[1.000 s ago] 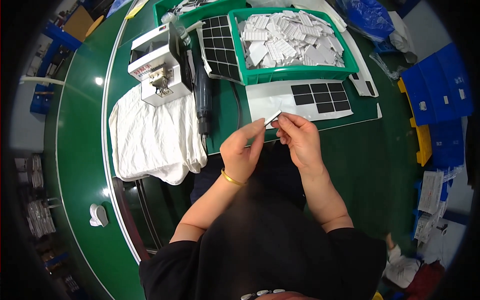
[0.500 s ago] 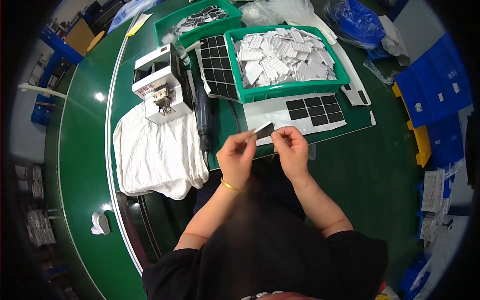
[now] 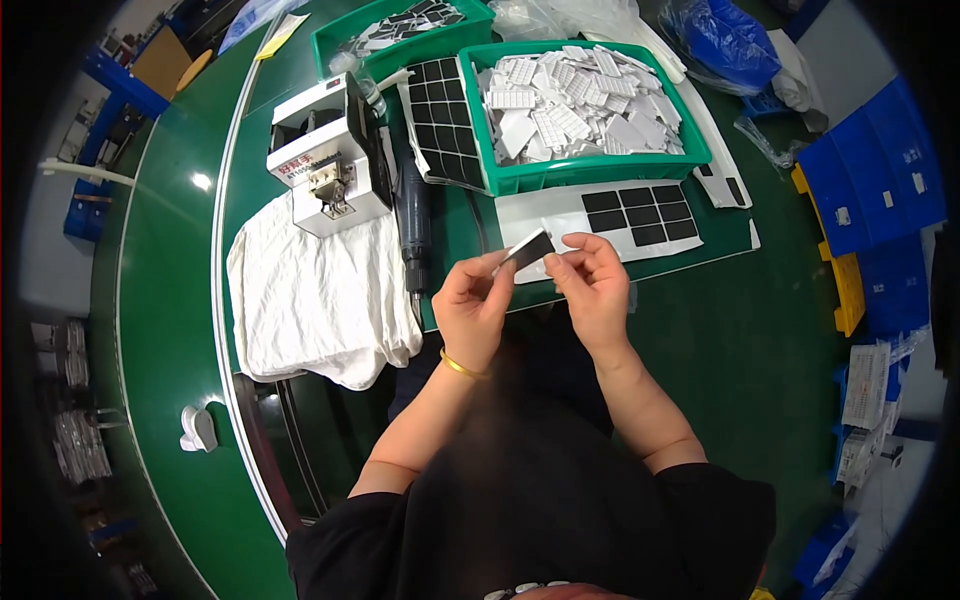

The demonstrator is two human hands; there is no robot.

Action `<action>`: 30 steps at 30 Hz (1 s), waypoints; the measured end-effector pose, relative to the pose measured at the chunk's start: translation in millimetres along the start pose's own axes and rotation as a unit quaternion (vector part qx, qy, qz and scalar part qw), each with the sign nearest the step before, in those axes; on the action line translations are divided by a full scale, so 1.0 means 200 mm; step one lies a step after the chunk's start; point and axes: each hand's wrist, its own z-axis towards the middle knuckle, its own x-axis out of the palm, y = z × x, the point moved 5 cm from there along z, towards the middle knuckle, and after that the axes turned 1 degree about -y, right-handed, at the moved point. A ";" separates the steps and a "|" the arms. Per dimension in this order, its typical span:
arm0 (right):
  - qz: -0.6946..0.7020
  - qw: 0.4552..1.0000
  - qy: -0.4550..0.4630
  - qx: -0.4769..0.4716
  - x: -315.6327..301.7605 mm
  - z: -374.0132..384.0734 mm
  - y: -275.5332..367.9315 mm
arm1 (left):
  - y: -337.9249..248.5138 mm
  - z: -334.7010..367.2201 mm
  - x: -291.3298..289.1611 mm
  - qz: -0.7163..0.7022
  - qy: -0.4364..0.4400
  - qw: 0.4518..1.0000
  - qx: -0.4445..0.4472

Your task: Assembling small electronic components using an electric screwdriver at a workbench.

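A small white plastic plate with a black pad on its face (image 3: 530, 250) is held tilted above the near table edge. My left hand (image 3: 472, 305) pinches its left end between thumb and fingers. At the right end, the thumb of my right hand (image 3: 597, 290) presses the pad's corner, its other fingers curled behind. Under and beyond my hands lies a white backing sheet (image 3: 560, 222) with several black rectangular pads (image 3: 640, 215) on its right part. A green bin (image 3: 600, 175) just beyond is heaped with white plastic plates (image 3: 580, 105).
Left of the bin lies another sheet of black pads (image 3: 440, 120). A black electric screwdriver (image 3: 414, 225), a white tape-dispenser-like machine (image 3: 330, 165) and a white cloth (image 3: 310, 300) are farther left. Behind stands a second green bin (image 3: 400, 55) of black-faced pieces.
The plate has turned so that more of its black face shows. My right hand has shifted slightly right, and its fingers have spread a little. The whole view has moved slightly.
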 end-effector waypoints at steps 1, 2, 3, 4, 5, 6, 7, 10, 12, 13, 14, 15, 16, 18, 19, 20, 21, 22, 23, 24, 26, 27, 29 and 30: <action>-0.036 0.999 0.000 -0.018 -0.01 0.01 0.01 | 0.00 0.00 0.00 0.001 -0.002 1.000 0.001; -0.072 0.997 0.001 -0.035 -0.01 0.01 0.01 | 0.00 -0.01 0.00 -0.001 -0.002 1.000 0.003; -0.099 0.994 -0.008 -0.043 -0.01 0.02 0.02 | -0.01 -0.02 0.01 -0.005 -0.002 1.000 0.006; -0.099 0.994 -0.008 -0.043 -0.01 0.01 0.02 | -0.01 -0.02 0.01 -0.005 -0.003 1.000 0.007; -0.087 0.995 -0.013 -0.042 0.00 0.01 0.02 | -0.01 -0.02 0.01 0.003 0.000 1.000 0.012; -0.074 0.996 -0.018 -0.041 0.01 0.01 0.02 | -0.02 -0.03 0.01 0.011 0.004 1.000 0.018; -0.074 0.996 -0.018 -0.041 0.01 0.00 0.02 | -0.02 -0.03 0.01 0.012 0.004 1.000 0.018; -0.082 0.995 -0.046 -0.029 -0.01 0.00 0.00 | -0.04 -0.04 0.02 0.086 0.036 0.993 0.075; -0.041 0.997 -0.064 -0.012 0.01 0.00 0.00 | -0.07 -0.04 0.03 0.159 0.024 0.970 0.182; -0.041 0.997 -0.066 -0.010 0.01 0.00 0.01 | -0.07 -0.04 0.03 0.159 0.026 0.970 0.180; -0.023 0.998 -0.066 0.000 0.01 0.00 0.00 | -0.09 -0.04 0.03 0.183 0.018 0.959 0.215; -0.005 0.998 -0.065 0.008 0.02 0.00 0.00 | -0.11 -0.04 0.04 0.205 0.011 0.946 0.250; -0.005 0.998 -0.067 0.009 0.01 0.00 0.00 | -0.10 -0.04 0.04 0.205 0.012 0.946 0.249; -0.024 0.998 -0.057 -0.006 0.01 -0.01 0.00 | -0.06 -0.03 0.03 0.151 -0.019 0.975 0.162; -0.024 0.998 -0.058 -0.005 0.01 -0.01 0.01 | -0.06 -0.03 0.03 0.151 -0.017 0.975 0.161; -0.087 0.994 -0.055 -0.042 0.01 -0.02 0.04 | -0.03 -0.02 0.01 0.079 -0.016 0.995 0.065; -0.150 0.984 -0.051 -0.078 0.01 -0.03 0.07 | 0.01 -0.02 0.01 0.006 -0.014 0.999 -0.032; -0.150 0.984 -0.054 -0.077 0.01 -0.04 0.07 | 0.01 -0.02 0.00 0.006 -0.012 0.999 -0.034; -0.173 0.977 -0.045 -0.114 0.01 -0.04 0.09 | 0.01 -0.01 0.00 0.005 0.003 0.999 -0.044; -0.196 0.968 -0.035 -0.150 0.02 -0.05 0.11 | 0.01 -0.01 0.00 0.005 0.018 0.998 -0.055; -0.204 0.967 -0.041 -0.148 0.01 -0.04 0.11 | 0.01 -0.01 0.00 -0.011 0.021 0.997 -0.068; -0.211 0.965 -0.046 -0.147 0.01 -0.03 0.11 | 0.00 -0.02 0.01 -0.026 0.018 0.997 -0.066; -0.208 0.966 -0.053 -0.147 0.00 -0.02 0.12 | -0.01 -0.02 0.02 -0.040 0.015 0.997 -0.066; -0.206 0.966 -0.059 -0.147 0.00 -0.01 0.12 | -0.02 -0.03 0.02 -0.044 0.017 0.997 -0.069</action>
